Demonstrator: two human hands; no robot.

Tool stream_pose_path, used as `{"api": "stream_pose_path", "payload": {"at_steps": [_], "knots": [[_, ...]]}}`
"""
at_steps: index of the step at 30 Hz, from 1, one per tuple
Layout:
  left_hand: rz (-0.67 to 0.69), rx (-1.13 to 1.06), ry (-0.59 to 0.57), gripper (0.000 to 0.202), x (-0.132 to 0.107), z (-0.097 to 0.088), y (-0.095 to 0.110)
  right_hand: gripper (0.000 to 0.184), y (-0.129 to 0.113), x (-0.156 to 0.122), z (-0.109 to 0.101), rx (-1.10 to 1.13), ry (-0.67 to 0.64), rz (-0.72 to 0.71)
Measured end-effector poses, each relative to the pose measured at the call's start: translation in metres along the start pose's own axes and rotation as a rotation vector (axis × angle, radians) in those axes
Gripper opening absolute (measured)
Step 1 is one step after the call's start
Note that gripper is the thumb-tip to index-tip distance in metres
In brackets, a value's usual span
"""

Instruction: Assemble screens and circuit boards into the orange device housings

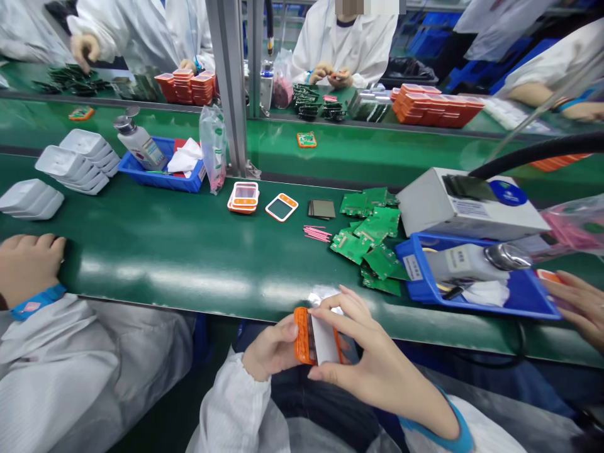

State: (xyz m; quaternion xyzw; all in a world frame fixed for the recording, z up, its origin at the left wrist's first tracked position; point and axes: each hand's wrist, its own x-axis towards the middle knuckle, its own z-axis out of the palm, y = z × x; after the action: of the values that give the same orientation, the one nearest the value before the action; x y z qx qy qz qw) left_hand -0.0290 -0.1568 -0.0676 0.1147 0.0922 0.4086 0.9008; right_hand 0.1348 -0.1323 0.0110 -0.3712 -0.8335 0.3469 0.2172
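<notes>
Orange casing (302, 336) held between left hand (270, 349) and right hand (370, 349), over the lap (314, 402) by the surface's (189, 251) near edge.
Casing end pinched by left hand, its fingers partly hidden; pale panel (325, 340) spanned by right hand. Panel could be smudged by bare skin, or dropped if grip is loosened. Panel's seating cannot be told; shiny wrap (321, 294) beyond is half covered.

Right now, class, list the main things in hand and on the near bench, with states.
Orange casing, held tilted
White panel, held at casing
Left hand, gripping casing
Right hand, holding panel
Circuit boards, heaped
Pink strips, piled
Dark panes, stacked
White trays, stacked
Lone frame, flat
Right bottle, tipped over
Left bottle, leaning
</notes>
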Motion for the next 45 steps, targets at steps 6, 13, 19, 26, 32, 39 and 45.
{"api": "stream_pose_path", "payload": {"at_steps": [6, 13, 19, 26, 32, 39, 45], "knots": [[-0.002, -0.007, -0.018, 0.039, 0.003, 0.0, 0.001, 0.048, -0.006, 0.004, -0.002, 0.048, 0.034, 0.089], [-0.014, 0.012, 0.006, 0.042, 0.007, 0.003, 0.002, 0.042, -0.004, 0.003, 0.003, 0.047, 0.121, 0.09], [-0.034, 0.017, 0.001, 0.048, 0.007, 0.0, 0.005, 0.051, 0.004, -0.001, 0.004, -0.022, 0.043, 0.09], [-0.105, 0.022, 0.085, 0.055, 0.004, -0.01, 0.005, 0.072, 0.007, -0.005, 0.002, -0.154, 0.0, 0.014], [-0.129, -0.006, 0.029, 0.061, 0.006, -0.003, 0.012, 0.068, 0.005, -0.011, 0.002, -0.225, 0.035, -0.185], [0.024, 0.028, 0.238, 0.068, 0.018, 0.017, 0.015, 0.038, 0.014, -0.009, 0.026, -0.263, 0.232, -0.218], [0.131, 0.049, 0.353, 0.076, 0.021, 0.034, 0.023, 0.029, 0.016, 0.008, 0.037, -0.498, 0.441, -0.253]]}}
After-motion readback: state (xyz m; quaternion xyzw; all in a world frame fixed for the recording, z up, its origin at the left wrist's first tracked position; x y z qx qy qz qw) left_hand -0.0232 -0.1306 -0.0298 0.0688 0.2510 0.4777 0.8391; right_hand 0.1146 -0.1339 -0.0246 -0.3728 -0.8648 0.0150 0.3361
